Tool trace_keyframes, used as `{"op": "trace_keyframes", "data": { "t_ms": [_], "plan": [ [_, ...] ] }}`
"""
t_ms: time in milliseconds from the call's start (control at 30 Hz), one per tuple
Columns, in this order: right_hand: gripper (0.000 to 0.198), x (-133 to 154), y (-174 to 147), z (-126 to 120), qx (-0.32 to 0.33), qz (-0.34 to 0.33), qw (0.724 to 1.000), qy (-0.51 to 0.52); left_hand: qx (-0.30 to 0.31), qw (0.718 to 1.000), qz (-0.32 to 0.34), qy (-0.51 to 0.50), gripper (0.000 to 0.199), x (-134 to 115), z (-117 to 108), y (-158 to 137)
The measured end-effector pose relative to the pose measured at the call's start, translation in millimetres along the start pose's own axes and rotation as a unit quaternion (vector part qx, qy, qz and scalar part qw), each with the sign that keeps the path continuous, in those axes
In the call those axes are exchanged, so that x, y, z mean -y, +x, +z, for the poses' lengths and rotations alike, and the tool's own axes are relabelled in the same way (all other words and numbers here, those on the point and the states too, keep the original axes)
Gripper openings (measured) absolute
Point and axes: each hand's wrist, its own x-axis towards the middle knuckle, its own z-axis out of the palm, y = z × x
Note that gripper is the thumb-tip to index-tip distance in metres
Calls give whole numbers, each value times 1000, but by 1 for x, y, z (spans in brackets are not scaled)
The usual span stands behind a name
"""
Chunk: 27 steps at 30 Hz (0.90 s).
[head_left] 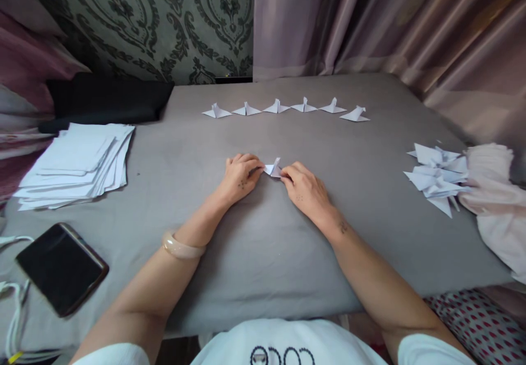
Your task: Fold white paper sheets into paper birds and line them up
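A small folded white paper figure (273,169) sits on the grey cloth-covered table (263,244), pinched from both sides. My left hand (240,177) grips its left end with the fingertips. My right hand (304,189) holds its right end. A pale bangle is on my left wrist. At the far side of the table lies a row of several finished folded paper birds (285,108).
A stack of white paper sheets (78,165) lies at the left. A black phone (61,266) and white cables rest at the near left. A heap of folded paper pieces (438,178) and a pale cloth (493,200) lie at the right. Curtains hang behind.
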Motion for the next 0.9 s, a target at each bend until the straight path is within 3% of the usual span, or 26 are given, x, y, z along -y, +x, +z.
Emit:
{"op": "trace_keyframes", "data": {
  "t_ms": [233,333,467,600,733,900],
  "plan": [
    [26,-4,2,4,-33,-32,999,16,12,1000,-3,-4,17,-7,2,-8],
    [15,1,-1,5,-40,-11,998,53,19,1000,-6,-18,17,-11,2,-8],
    [16,6,1,12,-48,19,998,45,37,998,-25,-45,17,-17,0,-8],
    [11,1,11,14,-24,-12,995,94,-6,996,-62,-69,17,-19,-4,-10],
    [13,-7,18,13,-9,-57,988,143,-25,995,-33,-86,30,-16,-3,-10],
    [11,-10,19,16,-8,-62,989,138,15,995,-46,-93,7,-17,3,-4]
  ]
}}
